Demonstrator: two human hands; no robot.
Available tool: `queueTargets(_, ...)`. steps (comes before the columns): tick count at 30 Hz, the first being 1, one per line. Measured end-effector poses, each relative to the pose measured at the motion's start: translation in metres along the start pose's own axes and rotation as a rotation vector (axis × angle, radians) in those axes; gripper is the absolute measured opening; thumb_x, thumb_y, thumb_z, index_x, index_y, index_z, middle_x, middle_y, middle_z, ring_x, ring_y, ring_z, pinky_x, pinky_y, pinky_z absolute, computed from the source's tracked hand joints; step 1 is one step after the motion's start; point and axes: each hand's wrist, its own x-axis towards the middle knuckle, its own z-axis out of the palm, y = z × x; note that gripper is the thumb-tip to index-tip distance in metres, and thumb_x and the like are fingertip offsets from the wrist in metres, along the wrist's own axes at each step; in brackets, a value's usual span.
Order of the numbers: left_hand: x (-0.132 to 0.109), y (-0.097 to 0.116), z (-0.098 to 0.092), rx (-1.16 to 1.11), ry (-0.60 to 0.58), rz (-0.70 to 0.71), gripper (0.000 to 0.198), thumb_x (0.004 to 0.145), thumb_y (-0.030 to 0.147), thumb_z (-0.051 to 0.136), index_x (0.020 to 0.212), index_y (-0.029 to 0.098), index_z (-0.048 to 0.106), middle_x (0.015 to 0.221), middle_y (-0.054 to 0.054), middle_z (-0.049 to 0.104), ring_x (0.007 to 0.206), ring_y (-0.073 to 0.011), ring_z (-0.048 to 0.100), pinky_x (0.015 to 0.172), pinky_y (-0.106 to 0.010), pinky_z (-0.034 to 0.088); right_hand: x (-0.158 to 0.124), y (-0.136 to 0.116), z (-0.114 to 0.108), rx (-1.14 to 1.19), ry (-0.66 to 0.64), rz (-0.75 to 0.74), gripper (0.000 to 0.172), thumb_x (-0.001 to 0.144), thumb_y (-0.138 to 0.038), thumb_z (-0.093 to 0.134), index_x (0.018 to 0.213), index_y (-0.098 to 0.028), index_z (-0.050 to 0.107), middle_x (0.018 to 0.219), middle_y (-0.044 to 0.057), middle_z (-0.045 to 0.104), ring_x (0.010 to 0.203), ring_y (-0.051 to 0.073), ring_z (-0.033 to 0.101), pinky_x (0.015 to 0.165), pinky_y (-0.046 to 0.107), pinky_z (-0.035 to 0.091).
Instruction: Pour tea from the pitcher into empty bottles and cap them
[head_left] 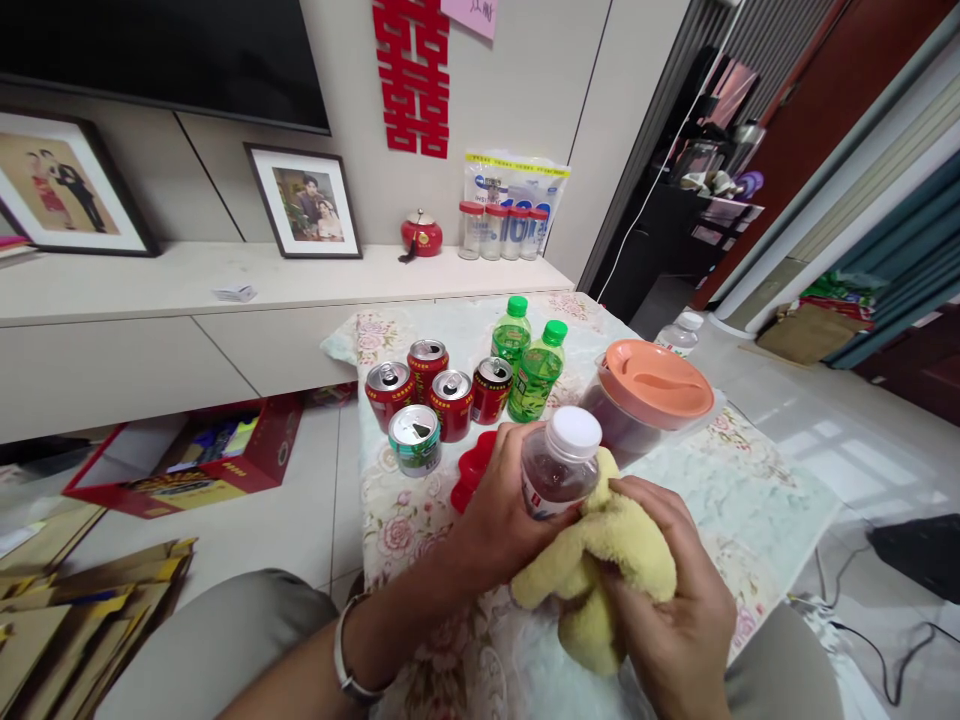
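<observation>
My left hand (499,515) is wrapped round a small clear plastic bottle (559,465) with a white cap, held tilted over a low table with a floral cloth (757,480). My right hand (671,600) is closed on a yellow fluffy cloth (600,560) that presses against the bottle's lower side. A red object (472,470) lies just behind my left hand, partly hidden.
Several red drink cans (431,385) and one green-white can (415,438) stand on the table's far left, two green bottles (529,365) beside them. A jug with an orange lid (649,385) stands at right. Behind is a wall shelf (150,285); cardboard boxes (187,465) lie on the floor left.
</observation>
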Motion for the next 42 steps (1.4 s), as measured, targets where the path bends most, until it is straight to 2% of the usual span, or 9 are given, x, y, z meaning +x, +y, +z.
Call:
queueTargets(7,0.000,-0.008,0.005,0.299,0.160,0.116,0.066,0.072,0.048,0.080,0.126,0.022,0.052,0.121,-0.010,0.056,0.118,-0.0329,0.056,0.104,-0.050,0.048,0.000,-0.018,0.005,-0.153,-0.034,-0.259,0.053,0.084,-0.016,0.059,0.136,-0.025,0.060,0.122,0.013,0.065,0.107,0.029,0.067,0.084,0.042,0.058)
queueTargets(13,-0.006,-0.011,0.013,0.501,0.226,0.153,0.039,0.091,0.024,0.061,0.128,0.026,0.051,0.121,-0.008,0.059,0.116,-0.0278,0.058,0.102,-0.045,0.049,0.006,-0.025,0.008,-0.193,-0.127,-0.433,0.063,0.081,-0.008,0.055,0.143,-0.019,0.056,0.128,0.017,0.063,0.112,0.029,0.066,0.089,0.042,0.058)
queueTargets(17,-0.005,-0.015,0.014,0.605,0.285,0.176,0.038,0.093,0.017,0.057,0.130,0.026,0.051,0.123,-0.009,0.061,0.116,-0.0271,0.058,0.103,-0.045,0.048,0.009,-0.021,0.006,-0.171,-0.204,-0.508,0.066,0.080,-0.005,0.053,0.145,-0.014,0.054,0.131,0.018,0.061,0.120,0.030,0.062,0.095,0.042,0.056)
queueTargets(23,-0.004,-0.011,0.006,0.463,0.148,0.129,0.046,0.086,0.037,0.064,0.129,0.022,0.052,0.123,-0.011,0.058,0.119,-0.0312,0.056,0.103,-0.050,0.047,0.009,-0.010,-0.003,-0.193,-0.139,-0.338,0.054,0.086,-0.009,0.059,0.139,-0.024,0.059,0.126,0.014,0.064,0.107,0.027,0.067,0.087,0.040,0.059)
queueTargets(27,-0.004,-0.003,0.003,0.308,0.065,0.114,0.044,0.089,0.044,0.059,0.125,0.018,0.053,0.120,-0.012,0.056,0.117,-0.0315,0.056,0.103,-0.051,0.047,0.013,-0.001,-0.011,-0.236,-0.141,-0.302,0.052,0.087,-0.012,0.060,0.137,-0.025,0.058,0.122,0.013,0.065,0.107,0.027,0.068,0.083,0.039,0.060)
queueTargets(31,-0.002,0.001,0.005,0.223,0.043,0.046,0.052,0.080,0.044,0.074,0.122,0.021,0.053,0.118,-0.009,0.055,0.115,-0.0299,0.057,0.102,-0.047,0.049,0.016,0.007,-0.015,-0.240,-0.126,-0.242,0.055,0.083,-0.010,0.057,0.136,-0.024,0.057,0.123,0.012,0.066,0.111,0.027,0.067,0.086,0.039,0.059)
queueTargets(34,-0.001,0.000,0.006,0.163,0.021,0.016,0.062,0.072,0.040,0.083,0.123,0.022,0.053,0.120,-0.008,0.054,0.114,-0.0288,0.059,0.101,-0.044,0.051,0.016,0.009,-0.016,-0.223,-0.101,-0.155,0.047,0.083,-0.013,0.059,0.129,-0.024,0.061,0.122,0.009,0.068,0.110,0.025,0.067,0.089,0.037,0.057)
queueTargets(38,0.000,0.000,0.006,0.097,-0.022,0.007,0.067,0.065,0.036,0.089,0.121,0.023,0.053,0.120,-0.007,0.054,0.112,-0.0280,0.061,0.099,-0.043,0.052,0.016,0.010,-0.017,-0.130,-0.093,0.006,0.031,0.090,-0.023,0.062,0.121,-0.027,0.066,0.119,0.006,0.071,0.104,0.025,0.069,0.087,0.036,0.056)
queueTargets(42,-0.001,0.003,0.005,0.057,-0.062,0.011,0.069,0.066,0.034,0.090,0.123,0.023,0.053,0.121,-0.006,0.054,0.113,-0.0269,0.062,0.100,-0.041,0.052,0.013,0.008,-0.018,-0.030,-0.116,0.164,0.031,0.090,-0.025,0.062,0.121,-0.028,0.067,0.112,0.004,0.072,0.093,0.023,0.070,0.081,0.034,0.056)
